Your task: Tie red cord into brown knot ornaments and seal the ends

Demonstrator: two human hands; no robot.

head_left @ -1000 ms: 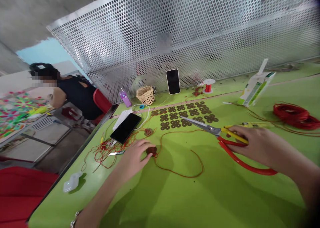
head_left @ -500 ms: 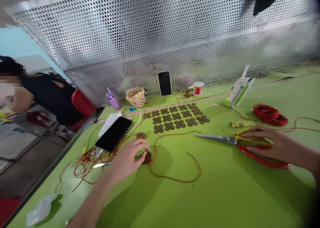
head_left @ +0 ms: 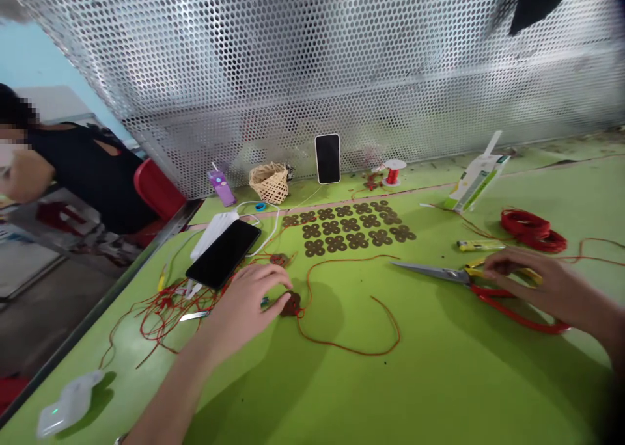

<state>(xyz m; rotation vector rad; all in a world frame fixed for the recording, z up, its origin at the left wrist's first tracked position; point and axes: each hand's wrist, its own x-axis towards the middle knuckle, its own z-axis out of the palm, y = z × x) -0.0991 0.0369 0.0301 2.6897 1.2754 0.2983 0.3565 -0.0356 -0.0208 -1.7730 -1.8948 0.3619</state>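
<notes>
My left hand (head_left: 249,298) lies on the green table (head_left: 390,393), its fingertips pinching a small dark red knot (head_left: 293,304). A thin red cord (head_left: 371,347) runs from the knot in a wide loop to the right. My right hand (head_left: 532,279) rests over the handles of the scissors (head_left: 439,273), fingers curled on the yellow handle. The scissors lie flat, blades shut and pointing left, and the red handle loop sticks out below my hand.
Rows of brown flower knots (head_left: 351,227) lie behind the loop. A black phone (head_left: 223,253), a cord tangle (head_left: 166,308) and a white case (head_left: 68,409) are at left. A lighter (head_left: 476,244), a cord coil (head_left: 532,229) and a carton (head_left: 476,178) are at right. A perforated screen (head_left: 342,74) backs the table; a person (head_left: 73,165) sits at left.
My right hand has lowered the scissors from a raised, tilted hold to flat on the table. My left hand has stayed on the knot. My view has swung a little.
</notes>
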